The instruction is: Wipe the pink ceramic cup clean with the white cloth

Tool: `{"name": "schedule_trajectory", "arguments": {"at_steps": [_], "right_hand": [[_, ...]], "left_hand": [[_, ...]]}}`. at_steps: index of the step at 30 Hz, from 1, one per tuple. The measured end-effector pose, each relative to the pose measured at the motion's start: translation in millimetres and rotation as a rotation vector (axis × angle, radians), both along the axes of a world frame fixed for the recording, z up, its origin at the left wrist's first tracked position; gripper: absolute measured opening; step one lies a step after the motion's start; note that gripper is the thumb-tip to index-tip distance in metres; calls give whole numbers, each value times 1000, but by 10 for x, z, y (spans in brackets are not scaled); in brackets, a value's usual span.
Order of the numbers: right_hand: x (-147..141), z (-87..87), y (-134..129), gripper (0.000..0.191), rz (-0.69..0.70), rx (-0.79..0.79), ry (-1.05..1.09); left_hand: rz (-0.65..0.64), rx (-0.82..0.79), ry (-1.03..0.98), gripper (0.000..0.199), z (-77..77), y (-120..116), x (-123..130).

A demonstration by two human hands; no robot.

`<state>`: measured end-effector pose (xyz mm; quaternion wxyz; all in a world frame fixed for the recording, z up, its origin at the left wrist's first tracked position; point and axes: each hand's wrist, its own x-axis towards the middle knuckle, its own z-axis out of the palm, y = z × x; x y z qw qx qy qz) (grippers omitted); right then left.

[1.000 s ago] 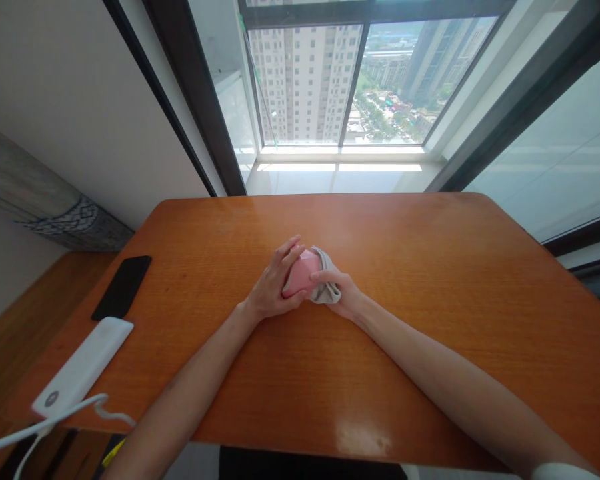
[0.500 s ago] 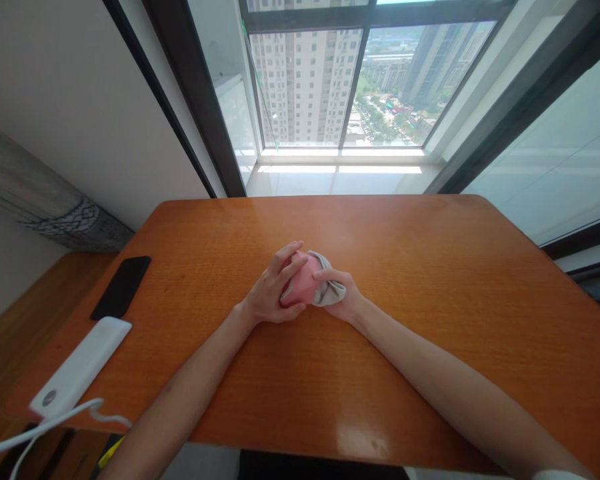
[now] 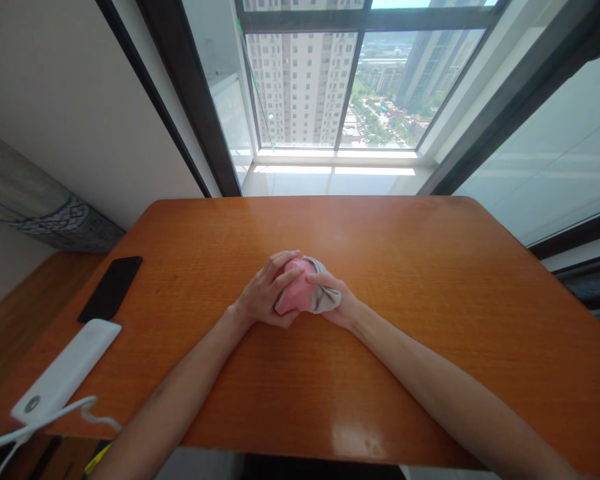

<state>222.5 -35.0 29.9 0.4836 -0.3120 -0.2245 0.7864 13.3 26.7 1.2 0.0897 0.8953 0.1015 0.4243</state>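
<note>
Near the middle of the wooden table (image 3: 405,267), a bundled pink and grey cloth (image 3: 300,293) is held between both hands. My left hand (image 3: 273,290) curls its fingers over the pink part from the left, with the thumb at its lower edge. From the right, my right hand (image 3: 337,300) grips the grey part, its thumb lying on top and its other fingers mostly hidden beneath the cloth.
At the table's left side lie a black phone (image 3: 111,288) and a white power strip or power bank (image 3: 67,370) with a white cable (image 3: 45,421). A window (image 3: 340,87) stands beyond the far edge; a curtain (image 3: 55,200) hangs at left.
Both hands still hold the cloth, now slightly lower and further left in the view. The whole scene has shifted a little left as well.
</note>
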Motion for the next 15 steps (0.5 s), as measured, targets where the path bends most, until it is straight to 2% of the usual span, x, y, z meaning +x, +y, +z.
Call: {"name": "schedule_trajectory", "arguments": {"at_steps": [4,7,9,12,14,15], "right_hand": [[-51,62,-25,61,-57,131,-140],[-36,118,-43,58,-48,319,-357],[-8,133,-56,49,-10,523,-577],[14,91,-77,45,-19,927,-902],[6,37,-94,41,-94,1130,-1039],[-2,14,-105,38,-137,1174,-1074]], "left_hand": [[-20,-99,-89,94,-4,-11,8],[-50,-245,-218,86,4,-83,70],[-55,-451,-314,77,10,-156,139],[-139,-876,-435,67,27,-251,242],[-187,-1040,-448,64,46,-282,276],[-194,-1072,-435,63,55,-288,279]]}}
